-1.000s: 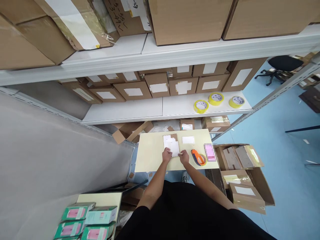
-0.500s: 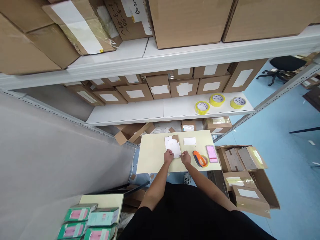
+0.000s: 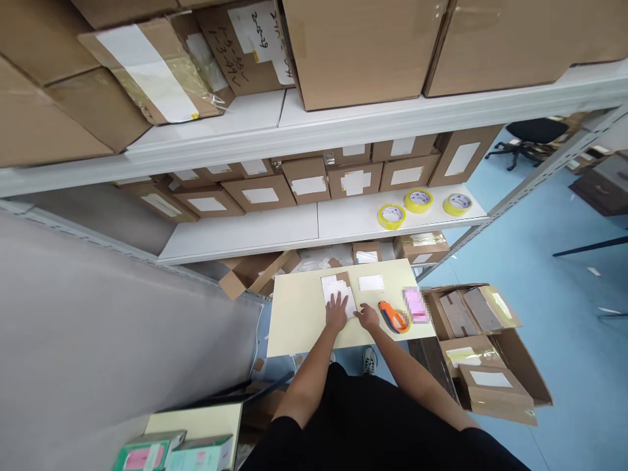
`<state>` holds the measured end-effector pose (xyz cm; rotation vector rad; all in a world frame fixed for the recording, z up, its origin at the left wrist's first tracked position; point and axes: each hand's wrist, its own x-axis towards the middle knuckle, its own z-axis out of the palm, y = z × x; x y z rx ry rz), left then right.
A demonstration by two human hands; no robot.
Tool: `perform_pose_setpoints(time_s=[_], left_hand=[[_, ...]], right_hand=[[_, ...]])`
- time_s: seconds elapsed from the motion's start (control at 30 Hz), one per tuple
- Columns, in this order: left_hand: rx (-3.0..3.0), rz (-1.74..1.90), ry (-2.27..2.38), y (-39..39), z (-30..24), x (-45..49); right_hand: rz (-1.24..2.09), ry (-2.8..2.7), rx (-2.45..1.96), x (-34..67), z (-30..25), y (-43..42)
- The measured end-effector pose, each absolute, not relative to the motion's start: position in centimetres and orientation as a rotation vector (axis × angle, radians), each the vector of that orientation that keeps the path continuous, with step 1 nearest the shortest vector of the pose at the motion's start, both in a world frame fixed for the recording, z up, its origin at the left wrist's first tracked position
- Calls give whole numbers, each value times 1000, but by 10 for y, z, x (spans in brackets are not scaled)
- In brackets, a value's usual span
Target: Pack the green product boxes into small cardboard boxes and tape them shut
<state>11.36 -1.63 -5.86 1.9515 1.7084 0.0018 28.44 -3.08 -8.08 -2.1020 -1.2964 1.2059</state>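
Now | left hand (image 3: pixel 337 311) flat, fingers spread, pressed sheets (image 3: pixel 334 286) on table (image 3: pixel 299 311) | right hand (image 3: pixel 367 318) curled at their corner, grip unclear | sheets seemed light, floppy, slippery; best pinched by an edge.

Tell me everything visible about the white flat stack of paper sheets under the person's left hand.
The white flat stack of paper sheets lies near the middle of the pale yellow table. Its outline is uneven, so the sheets look slightly shifted. A brown cardboard piece shows at its far right corner. The left hand rests on its near edge, fingers spread; the right hand is beside its near right corner.
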Motion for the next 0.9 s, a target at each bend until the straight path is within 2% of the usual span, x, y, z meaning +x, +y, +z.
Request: perform_pose_setpoints(time_s=[0.13, 0.33, 0.6, 0.73, 0.9], left_hand=[[1966, -168, 1546, -8, -64, 100], [2044, -263, 1391, -2, -63, 71], [2001, 122, 1255, -5, -67, -1], [1751, 376, 1276, -12, -69, -39], [1205, 629, 1377, -33, -65, -63]], right_hand=[[1215, -1360, -2002, 271, -83, -31], [1091, -1281, -2152, 230, -72, -43], [826, -1441, -2110, 174, -55, -57], [874, -1326, -1864, 156, -57, -57], [1069, -1071, -1913, 124, -70, -54]])
